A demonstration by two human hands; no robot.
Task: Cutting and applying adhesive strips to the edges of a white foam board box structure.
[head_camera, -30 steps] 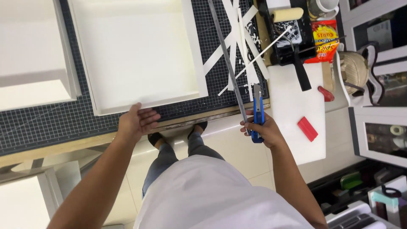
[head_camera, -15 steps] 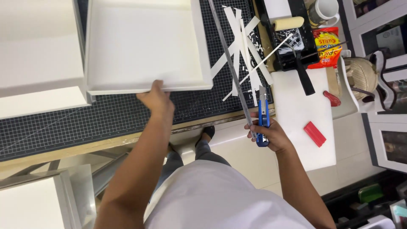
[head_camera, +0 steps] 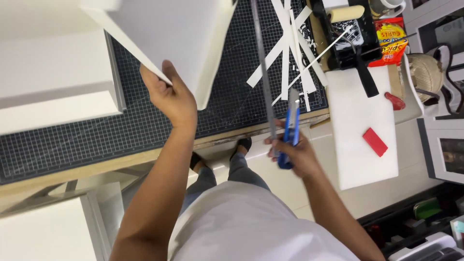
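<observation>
Lifted since earlier: white board point(head_camera: 179, 38) now tilted up off the cutting mat point(head_camera: 232, 96), left hand point(head_camera: 169, 96) pinching its near edge. Right hand point(head_camera: 295, 154) grips blue knife point(head_camera: 290, 130) and steel ruler point(head_camera: 263, 72). Next needs board moved clear.

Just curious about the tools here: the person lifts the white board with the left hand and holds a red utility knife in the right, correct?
Not quite. The utility knife in the right hand is blue, not red, as the head view shows; a long metal ruler is held with it. The rest stands: the left hand lifts the white board.
</observation>
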